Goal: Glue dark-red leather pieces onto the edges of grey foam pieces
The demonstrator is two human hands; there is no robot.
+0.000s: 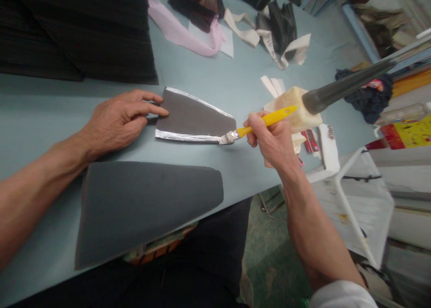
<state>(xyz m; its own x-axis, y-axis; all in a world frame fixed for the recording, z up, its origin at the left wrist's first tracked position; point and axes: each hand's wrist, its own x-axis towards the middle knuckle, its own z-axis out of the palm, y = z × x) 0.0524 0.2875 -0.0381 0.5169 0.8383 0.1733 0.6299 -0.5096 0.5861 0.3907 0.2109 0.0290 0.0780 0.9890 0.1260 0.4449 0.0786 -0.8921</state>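
Observation:
A dark grey tapered panel (195,115) lies flat on the table, with wet white stripes along its two long edges. My left hand (123,117) rests at its wide end, fingers stretched out and fingertips touching the surface. In my right hand (269,137) is a paintbrush (266,121) with a yellow handle, pinched between thumb and fingers. The white-coated bristles touch the near corner of the panel's narrow end. Closer to me lies a larger dark tapered panel (151,204), on the table's front edge.
Tall stacks of black pieces (77,34) stand at the far left. Pink and cream fabric strips (188,34) lie across the back. Beyond my right hand stands a cream block-shaped container (289,101) with a dark rod (346,85) rising from it. A white-framed rack (363,200) is at right.

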